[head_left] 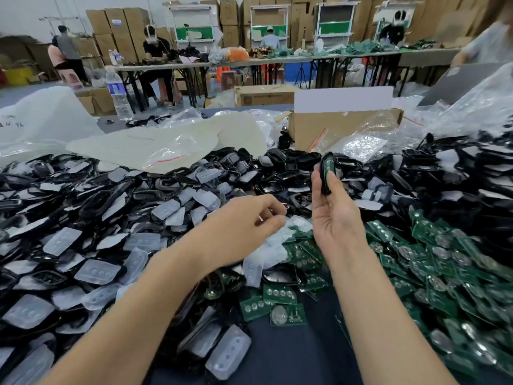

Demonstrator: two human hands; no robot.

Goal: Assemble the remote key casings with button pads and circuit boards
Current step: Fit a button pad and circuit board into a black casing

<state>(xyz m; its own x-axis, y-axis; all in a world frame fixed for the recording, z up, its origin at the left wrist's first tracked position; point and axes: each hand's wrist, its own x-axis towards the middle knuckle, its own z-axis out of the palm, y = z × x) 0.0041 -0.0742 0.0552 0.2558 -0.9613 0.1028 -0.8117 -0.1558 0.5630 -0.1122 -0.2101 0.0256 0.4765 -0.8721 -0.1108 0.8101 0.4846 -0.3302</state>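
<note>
My two hands over the parts table.
My right hand grips a black key casing, green circuit board inside, raised above loose casings; my left hand curls over translucent button pads, and I cannot tell whether it holds one.

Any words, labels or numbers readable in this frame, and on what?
Nothing reads for certain.
White bag: handwriting, perhaps ending "96", too blurred.
Water bottle label: blurred.
Cardboard box print: blurred.
Circuit boards: markings too small.
Casing in right hand: no readable text.
</note>
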